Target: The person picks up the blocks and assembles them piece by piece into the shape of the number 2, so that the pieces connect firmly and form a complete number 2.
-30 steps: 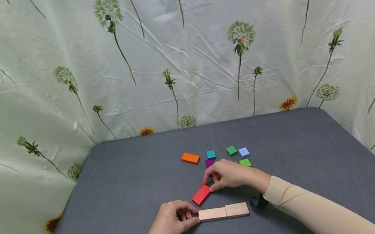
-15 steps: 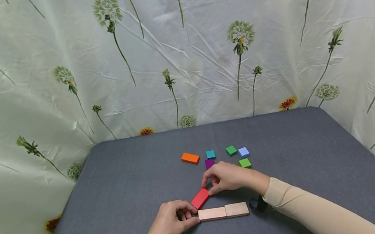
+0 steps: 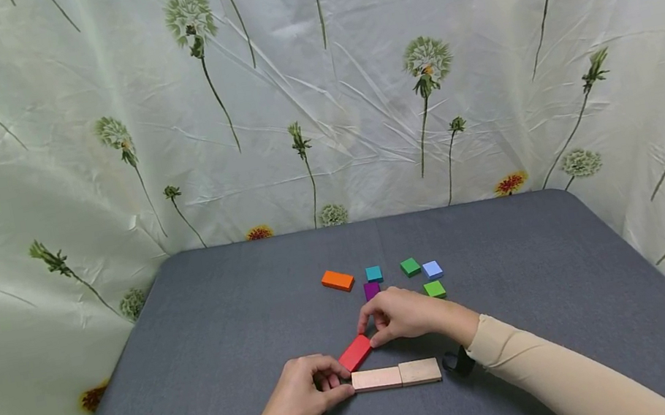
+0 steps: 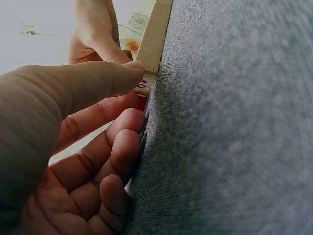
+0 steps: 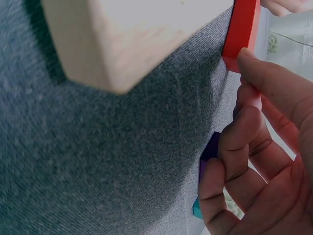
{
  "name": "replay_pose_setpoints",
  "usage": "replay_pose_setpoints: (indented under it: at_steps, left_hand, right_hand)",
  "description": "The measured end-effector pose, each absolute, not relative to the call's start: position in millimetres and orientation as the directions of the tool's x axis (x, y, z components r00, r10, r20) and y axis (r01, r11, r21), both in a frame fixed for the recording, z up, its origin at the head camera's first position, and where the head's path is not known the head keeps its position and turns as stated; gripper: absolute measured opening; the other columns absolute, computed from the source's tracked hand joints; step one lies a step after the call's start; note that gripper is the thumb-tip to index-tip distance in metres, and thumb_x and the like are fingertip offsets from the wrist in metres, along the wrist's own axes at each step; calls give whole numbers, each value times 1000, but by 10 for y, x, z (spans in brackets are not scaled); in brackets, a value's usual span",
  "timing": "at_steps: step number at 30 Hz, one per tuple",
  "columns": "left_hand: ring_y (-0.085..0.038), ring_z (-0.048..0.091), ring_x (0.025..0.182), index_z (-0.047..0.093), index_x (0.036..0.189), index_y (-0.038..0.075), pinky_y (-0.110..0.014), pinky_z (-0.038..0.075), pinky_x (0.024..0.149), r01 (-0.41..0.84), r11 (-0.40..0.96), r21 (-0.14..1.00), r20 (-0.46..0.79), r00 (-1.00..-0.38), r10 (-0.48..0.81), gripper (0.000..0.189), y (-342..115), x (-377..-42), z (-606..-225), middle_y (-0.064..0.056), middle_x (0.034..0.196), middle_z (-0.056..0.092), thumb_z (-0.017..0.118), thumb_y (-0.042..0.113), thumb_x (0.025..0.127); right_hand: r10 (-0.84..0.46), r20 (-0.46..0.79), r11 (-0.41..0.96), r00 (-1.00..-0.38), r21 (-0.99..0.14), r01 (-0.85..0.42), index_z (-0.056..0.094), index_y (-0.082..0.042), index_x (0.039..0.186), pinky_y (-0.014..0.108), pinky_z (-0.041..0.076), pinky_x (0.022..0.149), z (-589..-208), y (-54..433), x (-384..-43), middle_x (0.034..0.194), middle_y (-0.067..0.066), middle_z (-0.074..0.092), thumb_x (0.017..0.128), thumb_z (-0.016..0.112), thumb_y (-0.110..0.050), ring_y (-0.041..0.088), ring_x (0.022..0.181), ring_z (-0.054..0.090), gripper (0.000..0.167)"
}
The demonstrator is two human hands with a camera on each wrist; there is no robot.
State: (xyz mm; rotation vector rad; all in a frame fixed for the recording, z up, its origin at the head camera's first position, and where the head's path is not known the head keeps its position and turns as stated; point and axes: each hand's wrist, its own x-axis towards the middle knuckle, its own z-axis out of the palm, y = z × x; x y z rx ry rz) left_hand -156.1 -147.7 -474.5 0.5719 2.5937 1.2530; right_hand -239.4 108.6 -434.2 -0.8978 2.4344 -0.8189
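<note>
Two plain wooden blocks lie end to end near the front, the left wooden block (image 3: 376, 379) against the right wooden block (image 3: 419, 372). My left hand (image 3: 308, 396) pinches the left block's outer end between thumb and index finger; some figures show on that end face in the left wrist view. Just behind lies a red block (image 3: 354, 353), slanted, its near corner right at the left index fingertip and the wooden block's far left corner. My right hand (image 3: 407, 313) holds the red block's far end between thumb and fingers.
Behind the right hand lie an orange block (image 3: 337, 281), a teal block (image 3: 374, 274), a purple block (image 3: 372, 290), a green block (image 3: 410, 267), a light blue block (image 3: 432, 270) and a lime green block (image 3: 434, 289). A flowered curtain (image 3: 357, 121) hangs behind the grey table (image 3: 225, 315).
The right hand has drawn the red block slightly nearer and leftward, up to the left fingertips and the wooden block's corner. Over the last half second hardly anything moved; the left hand stayed put.
</note>
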Motion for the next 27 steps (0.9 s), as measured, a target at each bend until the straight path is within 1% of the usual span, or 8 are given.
replay_pose_setpoints:
  at_steps: [13, 27]
  left_hand:
    - [0, 55, 66, 79, 92, 20, -20, 45, 59, 256, 555, 791, -9, -903, 430, 14, -1479, -1562, -4744, 11, 76, 64, 91, 17, 87]
    - [0, 55, 67, 78, 93, 21, -20, 46, 60, 264, 556, 788, -7, -899, 437, 14, -1484, -1563, -4753, 11, 77, 64, 91, 19, 88]
  right_hand:
    - [-704, -160, 598, -692, -660, -456, 77, -14, 110, 19, 36, 57, -4347, 1123, -2395, 70, -11, 55, 94, 84, -15, 2, 61, 46, 18]
    - [-708, -151, 587, -690, -668, -457, 77, -14, 109, 19, 36, 58, -4353, 1138, -2381, 71, -11, 55, 94, 84, -14, 2, 62, 46, 17]
